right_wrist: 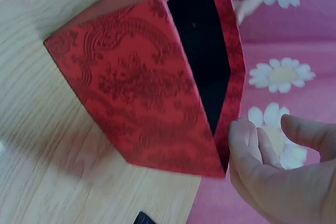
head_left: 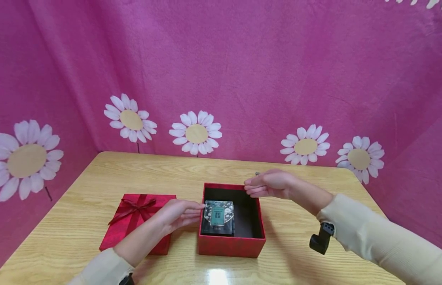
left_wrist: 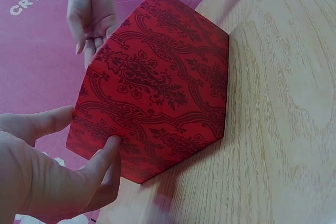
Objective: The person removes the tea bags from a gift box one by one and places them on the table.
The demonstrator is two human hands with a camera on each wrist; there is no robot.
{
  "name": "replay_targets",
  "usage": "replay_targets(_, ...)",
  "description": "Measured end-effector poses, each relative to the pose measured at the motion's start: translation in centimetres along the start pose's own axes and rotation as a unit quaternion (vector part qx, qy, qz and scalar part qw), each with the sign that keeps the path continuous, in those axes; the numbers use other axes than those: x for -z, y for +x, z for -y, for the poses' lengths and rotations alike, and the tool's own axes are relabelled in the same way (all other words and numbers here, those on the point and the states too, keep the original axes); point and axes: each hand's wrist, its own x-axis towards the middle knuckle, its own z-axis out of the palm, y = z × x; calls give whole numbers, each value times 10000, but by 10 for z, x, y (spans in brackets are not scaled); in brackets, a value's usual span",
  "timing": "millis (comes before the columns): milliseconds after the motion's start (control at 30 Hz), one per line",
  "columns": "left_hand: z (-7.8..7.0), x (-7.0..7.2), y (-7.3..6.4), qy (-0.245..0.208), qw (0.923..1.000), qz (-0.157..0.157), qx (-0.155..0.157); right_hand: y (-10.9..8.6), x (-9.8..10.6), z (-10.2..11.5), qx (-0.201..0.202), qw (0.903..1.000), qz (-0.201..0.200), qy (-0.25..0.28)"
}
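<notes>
An open red patterned box [head_left: 232, 246] with a dark inside stands on the table. In its left part lies a dark flat packet [head_left: 217, 221] with a teal label and pale flowers; what is under it is hidden. My left hand [head_left: 185, 213] touches the left side, its fingertips on the outer wall [left_wrist: 152, 87] and its thumb by the rim. At the far right corner is my right hand [head_left: 272, 184], fingers extended and the thumb held apart; its fingertips meet the rim [right_wrist: 236, 93] in the right wrist view.
Left of the box, partly behind my left forearm, lies a red lid [head_left: 114, 233] with a dark red ribbon bow [head_left: 139, 208]. A small dark object [head_left: 257, 173] sits beyond my right hand. A pink curtain [head_left: 242, 79] with daisies hangs behind the wooden table [head_left: 295, 245].
</notes>
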Motion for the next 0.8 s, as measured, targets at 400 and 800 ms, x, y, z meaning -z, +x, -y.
replay_targets(400,0,0,0,-14,10000,1,32,11,-53,-1,-363,9953,-867,-216)
replay_targets(800,0,0,0,-7,10000,-12,51,15,-72,-19,-898,9877,-1260,-203)
